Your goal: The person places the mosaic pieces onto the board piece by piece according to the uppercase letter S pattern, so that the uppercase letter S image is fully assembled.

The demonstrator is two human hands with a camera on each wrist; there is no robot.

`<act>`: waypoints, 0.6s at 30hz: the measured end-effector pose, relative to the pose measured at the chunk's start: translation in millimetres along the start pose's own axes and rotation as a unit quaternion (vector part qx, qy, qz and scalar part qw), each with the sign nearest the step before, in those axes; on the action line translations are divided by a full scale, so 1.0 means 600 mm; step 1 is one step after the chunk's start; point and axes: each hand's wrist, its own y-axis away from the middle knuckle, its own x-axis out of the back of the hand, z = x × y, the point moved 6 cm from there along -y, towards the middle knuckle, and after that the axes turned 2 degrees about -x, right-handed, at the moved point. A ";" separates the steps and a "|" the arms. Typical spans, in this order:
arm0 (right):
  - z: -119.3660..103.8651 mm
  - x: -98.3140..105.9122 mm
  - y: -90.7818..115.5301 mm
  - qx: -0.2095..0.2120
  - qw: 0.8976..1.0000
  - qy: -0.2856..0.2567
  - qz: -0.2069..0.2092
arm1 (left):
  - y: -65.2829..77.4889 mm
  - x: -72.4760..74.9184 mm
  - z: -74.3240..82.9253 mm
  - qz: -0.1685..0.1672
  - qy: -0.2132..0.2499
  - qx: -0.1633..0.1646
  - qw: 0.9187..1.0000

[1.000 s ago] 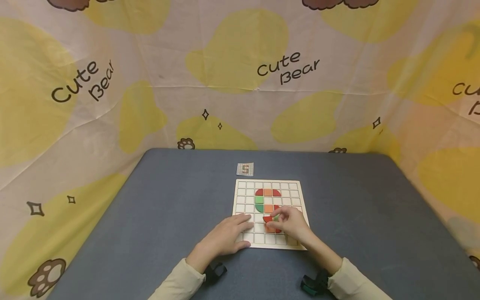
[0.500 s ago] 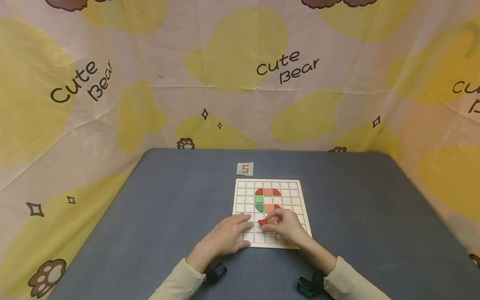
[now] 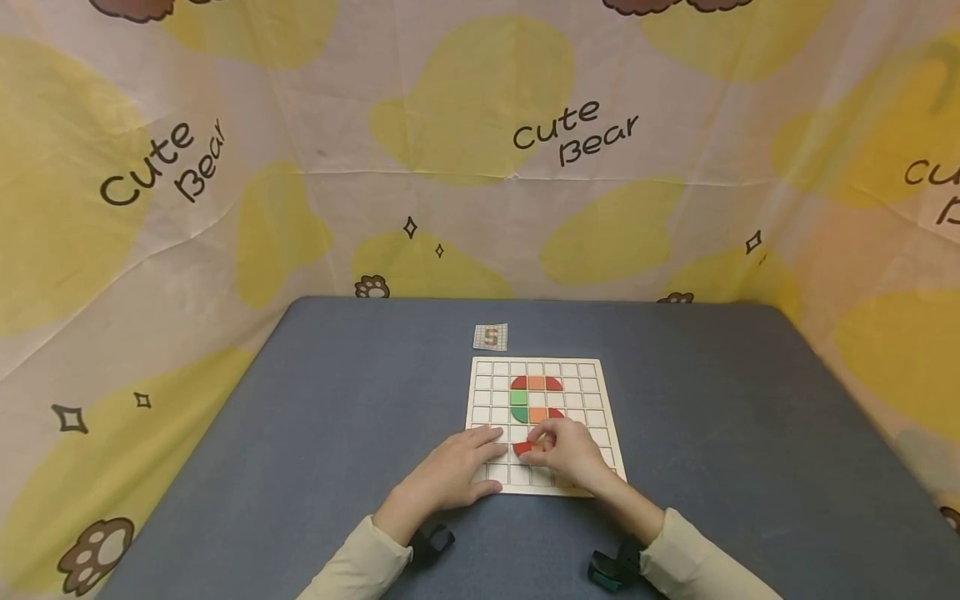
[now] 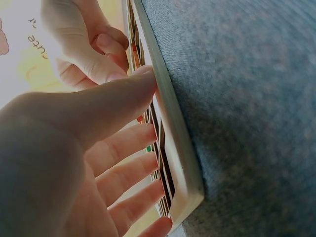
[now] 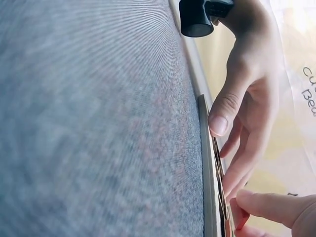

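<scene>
My right hand (image 3: 568, 450) pinches a red quarter-round tile (image 3: 522, 448) between thumb and fingers, low over a cell in the lower half of the white grid board (image 3: 588, 400). In the right wrist view the red tile (image 5: 239, 215) shows edge-on at the fingertips, close to the board's face. My left hand (image 3: 453, 471) rests on the board's lower left part, fingers spread and thumb at the front edge. Farther up the board lie red quarter-rounds (image 3: 519, 383), orange squares (image 3: 536, 383), a light green square (image 3: 518, 398) and a green quarter-round (image 3: 519, 415). The right hand hides cells beneath it.
A small card (image 3: 491, 337) printed with an S-like pattern on a grid lies behind the board. Everything stands on a blue-grey cloth-covered table (image 3: 697, 400). A patterned fabric (image 3: 465, 125) hangs around its back and sides. Each wrist wears a black camera (image 3: 433, 543).
My right hand has moved left and slightly down across the board, carrying the red quarter-round tile to a cell nearer my left fingers. My left hand has stayed in place.
</scene>
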 end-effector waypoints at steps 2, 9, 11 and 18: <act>-0.001 0.000 -0.001 -0.005 1.000 0.013 0.004 | 0.000 0.000 0.000 0.000 0.000 0.000 1.000; -0.002 -0.006 -0.002 -0.005 0.999 0.037 0.003 | -0.001 -0.001 -0.001 -0.001 0.002 0.001 1.000; -0.003 -0.007 -0.002 -0.001 0.999 0.039 0.001 | -0.001 -0.002 -0.001 -0.005 0.004 0.005 1.000; -0.005 -0.004 -0.003 -0.002 0.999 0.050 -0.019 | 0.000 -0.001 0.000 -0.011 0.007 0.007 1.000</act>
